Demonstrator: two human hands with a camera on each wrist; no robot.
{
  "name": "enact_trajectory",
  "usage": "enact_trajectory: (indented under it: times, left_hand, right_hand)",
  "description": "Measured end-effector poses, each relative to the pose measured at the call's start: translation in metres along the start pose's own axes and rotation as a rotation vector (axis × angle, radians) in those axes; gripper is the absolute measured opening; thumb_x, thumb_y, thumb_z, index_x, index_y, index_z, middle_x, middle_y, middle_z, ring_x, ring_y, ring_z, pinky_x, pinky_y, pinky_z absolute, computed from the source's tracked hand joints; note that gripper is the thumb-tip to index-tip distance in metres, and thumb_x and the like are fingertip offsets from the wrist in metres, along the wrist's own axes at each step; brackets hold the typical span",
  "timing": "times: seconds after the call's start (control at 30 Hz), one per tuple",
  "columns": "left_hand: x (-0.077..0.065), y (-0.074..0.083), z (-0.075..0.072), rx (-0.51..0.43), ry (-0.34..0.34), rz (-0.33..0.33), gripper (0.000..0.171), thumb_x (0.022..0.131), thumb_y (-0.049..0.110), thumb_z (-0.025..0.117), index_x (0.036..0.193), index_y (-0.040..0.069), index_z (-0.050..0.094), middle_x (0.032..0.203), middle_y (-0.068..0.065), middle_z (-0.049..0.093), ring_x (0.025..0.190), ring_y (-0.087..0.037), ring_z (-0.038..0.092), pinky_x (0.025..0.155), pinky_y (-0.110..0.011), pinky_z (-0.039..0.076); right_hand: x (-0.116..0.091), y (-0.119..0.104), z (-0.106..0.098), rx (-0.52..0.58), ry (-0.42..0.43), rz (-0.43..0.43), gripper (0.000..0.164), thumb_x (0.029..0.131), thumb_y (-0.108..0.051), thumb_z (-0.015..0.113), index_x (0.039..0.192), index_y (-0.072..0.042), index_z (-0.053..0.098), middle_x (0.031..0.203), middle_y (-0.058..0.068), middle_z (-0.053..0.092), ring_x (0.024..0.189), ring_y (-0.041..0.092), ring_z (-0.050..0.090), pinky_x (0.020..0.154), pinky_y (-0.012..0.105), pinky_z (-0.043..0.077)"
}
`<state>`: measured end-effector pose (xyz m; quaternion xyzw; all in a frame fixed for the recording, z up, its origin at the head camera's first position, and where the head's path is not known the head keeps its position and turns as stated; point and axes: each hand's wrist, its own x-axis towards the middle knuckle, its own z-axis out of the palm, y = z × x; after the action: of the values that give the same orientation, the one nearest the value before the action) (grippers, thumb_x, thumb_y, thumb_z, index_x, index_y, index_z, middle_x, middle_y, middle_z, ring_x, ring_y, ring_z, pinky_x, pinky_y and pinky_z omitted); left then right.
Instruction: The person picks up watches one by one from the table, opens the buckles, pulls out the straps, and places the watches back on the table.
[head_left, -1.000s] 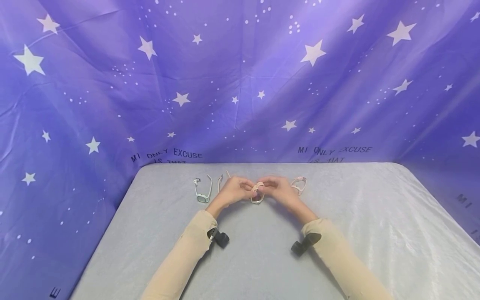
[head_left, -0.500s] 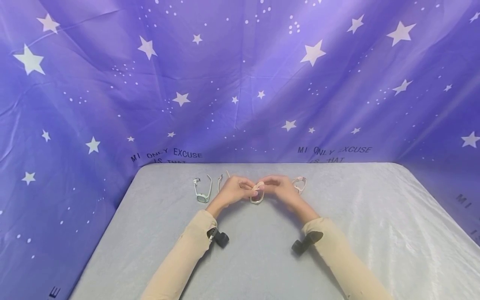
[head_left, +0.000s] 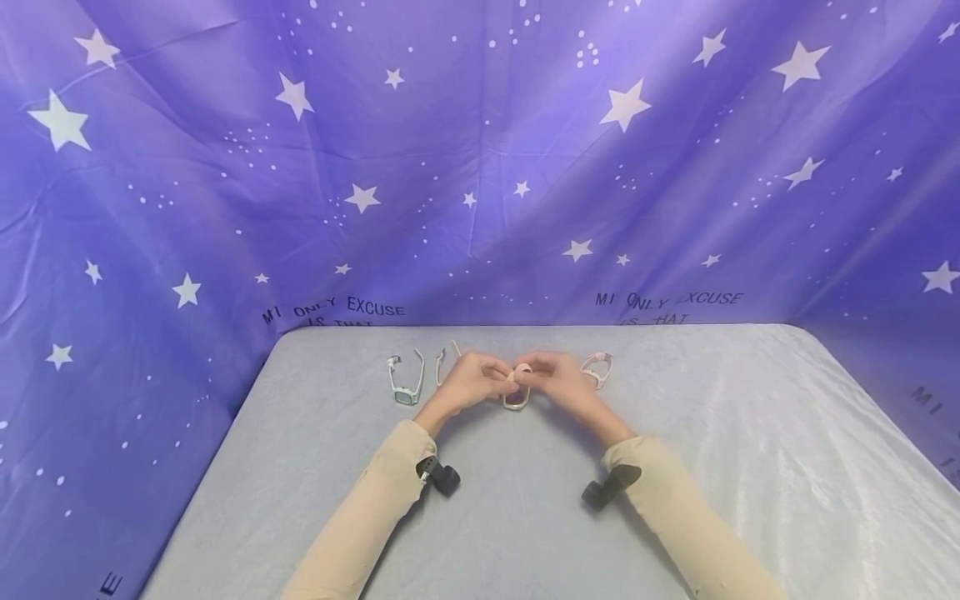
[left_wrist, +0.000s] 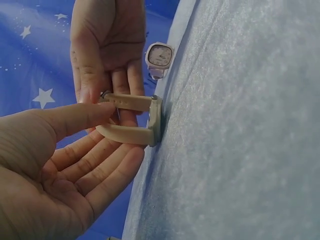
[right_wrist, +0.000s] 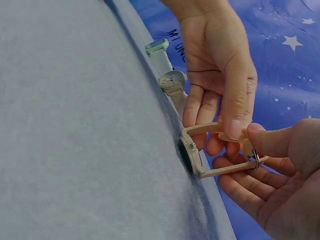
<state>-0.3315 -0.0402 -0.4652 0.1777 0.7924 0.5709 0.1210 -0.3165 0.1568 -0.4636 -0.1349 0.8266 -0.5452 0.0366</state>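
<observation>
A: Head view. State the position of both hands.
B: The left hand (head_left: 471, 381) and the right hand (head_left: 561, 385) meet above the grey surface (head_left: 510, 517). Both grasp the upper part of the beige wristwatch (head_left: 516, 407), which is located between them.

A: Left wrist view. Describe the left hand.
B: It is grasping. The thumb lies over the strap (left_wrist: 127, 135); the fingers extend beneath, lightly bent and slightly spread. The case (left_wrist: 156, 121) is turned with its dial toward the surface. Contact between case and surface cannot be determined.

A: Is another item adjacent?
B: Yes. A pale pink wristwatch (left_wrist: 160, 55) sits on the surface, beside the right hand, dial visible.

A: Right wrist view. Describe the right hand.
B: It is grasping. Thumb and fingers pinch the strap near the metal buckle (right_wrist: 256, 161). The left thumb presses on the strap just beside the right thumb. Whether the strap passes fully through the buckle cannot be determined.

A: List the remaining items.
B: A second beige wristwatch (right_wrist: 174, 80) is near the left hand; a green wristwatch (right_wrist: 158, 46) is located beyond it. Both are on the surface.
</observation>
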Motion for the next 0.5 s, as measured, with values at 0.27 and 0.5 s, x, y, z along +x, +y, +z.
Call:
enact_trajectory:
  times: [0.27,0.5]
  left_hand:
    - [0.0019,-0.0008,0.001,0.028,0.006,0.031,0.025,0.084,0.008,0.081,0.103,-0.006,0.075,0.098,-0.022,0.077,0.08,-0.017,0.073,0.069,-0.033,0.065]
    - [0.0025,-0.004,0.0001,0.009,0.019,0.003,0.02,0.084,0.003,0.079,0.101,-0.006,0.074,0.099,-0.022,0.077,0.084,-0.022,0.075,0.07,-0.031,0.065]
  right_hand:
    - [-0.0015,-0.0035,0.0015,-0.033,0.021,-0.04,0.021,0.093,-0.011,0.073,0.11,0.002,0.073,0.113,0.02,0.075,0.104,0.033,0.074,0.094,0.038,0.059]
    - [0.0014,-0.0056,-0.0046,-0.031,0.088,0.018,0.02,0.094,-0.01,0.07,0.111,0.001,0.071,0.112,0.02,0.076,0.108,0.034,0.072,0.105,0.051,0.052]
